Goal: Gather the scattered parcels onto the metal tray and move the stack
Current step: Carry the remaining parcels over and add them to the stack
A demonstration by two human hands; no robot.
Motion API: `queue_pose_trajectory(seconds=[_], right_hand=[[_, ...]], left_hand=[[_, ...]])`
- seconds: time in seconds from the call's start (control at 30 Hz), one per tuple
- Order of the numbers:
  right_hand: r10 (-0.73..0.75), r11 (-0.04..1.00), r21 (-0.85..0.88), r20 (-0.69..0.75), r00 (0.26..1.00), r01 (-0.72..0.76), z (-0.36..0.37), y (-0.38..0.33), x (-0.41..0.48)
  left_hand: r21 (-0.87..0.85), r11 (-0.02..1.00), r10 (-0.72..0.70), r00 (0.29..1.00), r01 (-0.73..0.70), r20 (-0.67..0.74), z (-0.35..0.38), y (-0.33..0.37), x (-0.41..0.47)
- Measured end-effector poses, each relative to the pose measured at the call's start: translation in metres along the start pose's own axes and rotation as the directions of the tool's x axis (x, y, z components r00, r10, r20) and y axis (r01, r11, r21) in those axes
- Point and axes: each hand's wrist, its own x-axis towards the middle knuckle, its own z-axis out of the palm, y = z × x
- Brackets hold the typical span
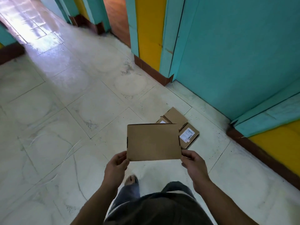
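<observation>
Both hands are on it: a flat cardboard parcel (153, 142) held out level above the floor (65, 127), plain side up. The left hand (116, 163) pinches the near left corner, thumb on top and fingers curled under. The right hand (193, 164) grips the near right corner the same way. Just past the far edge, the loose parcels (186, 127) lie on the tiles with labels up, at least two, overlapping. The held one hides part of them, so I can't give a full count. The metal tray is not in view.

This looks like the collecting stage, with plenty left to do. The corner grip is thin for a wide, flat piece, so sliding the hands further along the sides would steady it. If it goes onto that pile, set it down square, edges matched, so the stack lifts cleanly.

Room is tight on the right. The teal wall (235, 54) and brown skirting (259, 151) run close behind the pile, so approach from the open tiles to the left. A bare foot (131, 180) is below the parcel, so mind any drop.
</observation>
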Motion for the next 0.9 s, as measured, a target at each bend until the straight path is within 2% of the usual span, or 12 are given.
queue_pose_trajectory(seconds=[0.23,0.4,0.53,0.63,0.7,0.9], right_hand=[[0.072,0.995,-0.064,-0.124,0.99,-0.08,0.049,-0.032,0.028],[0.169,0.982,-0.058,-0.185,0.968,-0.182,0.052,-0.041,0.076],[0.234,0.968,-0.046,-0.17,0.957,-0.245,0.047,-0.05,0.126],[0.288,0.953,-0.046,-0.165,0.944,-0.299,0.043,-0.055,0.159],[0.325,0.942,-0.038,-0.162,0.932,-0.335,0.045,-0.052,0.179],[0.474,0.88,0.043,-0.173,0.864,-0.474,0.062,-0.029,0.252]], left_hand=[[0.154,0.988,-0.024,0.996,0.011,0.086,-0.011,0.057,0.086],[0.283,0.959,-0.028,0.989,-0.015,0.147,0.034,0.09,0.147],[0.368,0.93,-0.067,0.975,-0.017,0.213,0.07,0.11,0.196],[0.521,0.85,-0.08,0.956,-0.082,0.281,0.091,0.115,0.227],[0.588,0.807,-0.137,0.95,-0.057,0.28,0.105,0.118,0.243],[0.673,0.74,-0.242,0.928,-0.011,0.282,0.154,0.116,0.317]])
